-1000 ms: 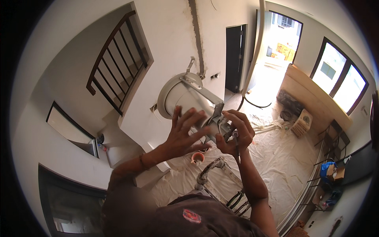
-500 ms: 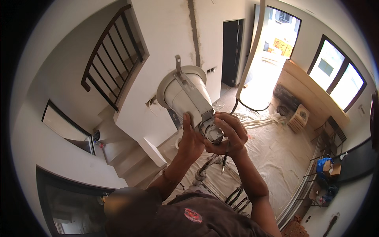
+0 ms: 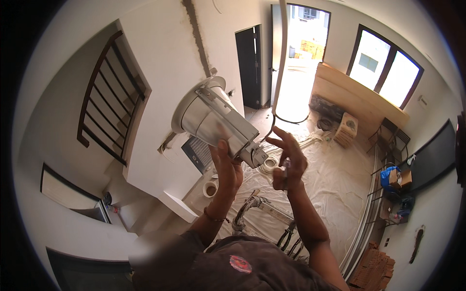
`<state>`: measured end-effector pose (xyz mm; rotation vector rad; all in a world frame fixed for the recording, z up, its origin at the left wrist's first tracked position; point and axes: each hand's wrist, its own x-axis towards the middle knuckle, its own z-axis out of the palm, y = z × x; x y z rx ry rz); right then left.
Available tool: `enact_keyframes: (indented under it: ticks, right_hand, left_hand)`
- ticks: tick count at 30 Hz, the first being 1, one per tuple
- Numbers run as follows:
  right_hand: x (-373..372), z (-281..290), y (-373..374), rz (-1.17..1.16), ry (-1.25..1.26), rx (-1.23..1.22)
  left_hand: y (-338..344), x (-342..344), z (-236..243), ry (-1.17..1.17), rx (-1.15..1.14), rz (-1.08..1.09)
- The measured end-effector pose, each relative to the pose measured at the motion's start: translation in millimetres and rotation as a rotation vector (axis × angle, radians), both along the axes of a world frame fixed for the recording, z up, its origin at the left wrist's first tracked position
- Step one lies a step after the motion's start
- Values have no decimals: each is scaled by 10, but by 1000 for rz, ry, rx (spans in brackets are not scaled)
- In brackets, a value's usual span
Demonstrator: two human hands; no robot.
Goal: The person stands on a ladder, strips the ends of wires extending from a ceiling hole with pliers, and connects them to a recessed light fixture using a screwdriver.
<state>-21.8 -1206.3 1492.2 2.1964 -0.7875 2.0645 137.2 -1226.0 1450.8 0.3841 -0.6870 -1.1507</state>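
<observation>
I hold a white metal cylindrical light fixture [image 3: 199, 116] raised in front of me, with a wide round rim at its upper left, a bracket along its side and a small housing at its lower end. My left hand [image 3: 228, 172] grips it from underneath, thumb against the body. My right hand [image 3: 291, 165] is just right of the lower end, not visibly touching it; its index finger is raised, and its lower fingers hold a screwdriver [image 3: 286, 165], mostly hidden. A pale hanging conduit [image 3: 279, 58] with a black cable loop passes behind the right hand.
A ladder [image 3: 255, 203] stands below me on plastic sheeting [image 3: 330, 189]. Coiled white cable [image 3: 269, 165] and a bucket [image 3: 210, 189] lie beneath. A stair railing [image 3: 104, 97] is left; an open doorway [image 3: 306, 58], plywood boards [image 3: 357, 92], chairs [image 3: 388, 136] and a cluttered table [image 3: 398, 179] are right.
My right hand has lifted away from the fixture's lower end and raised its index finger. The left hand still supports the fixture, which has shifted left in the view, along with the room.
</observation>
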Motion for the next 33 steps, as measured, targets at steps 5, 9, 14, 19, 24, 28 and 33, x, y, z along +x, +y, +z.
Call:
enact_keyframes:
  ticks: [5,9,14,19,24,28,33]
  right_hand:
    - [-235,-569,578,427,-829,740]
    - [-300,-1267,1273,630,-1162,1368]
    - [-202,-1562,1904,677,-1005,1635]
    - [-812,-1074,1695,48,-173,1471]
    - [-1430,-9,1352,-269,110,1111]
    - [-1583,729,1149,-355,361,520]
    - [-1307,898,899,-346,-166,315]
  left_hand:
    - [-332,-102,-108,41,2,-20]
    - [-559,-231,-172,100,55,9]
    - [-701,-345,-300,59,190,77]
    - [-801,-416,-387,31,197,182]
    - [-829,-348,-532,80,109,181]
    - [-755,-181,-653,-472,8,552]
    - [-789,53,-958,-1674,-290,1222]
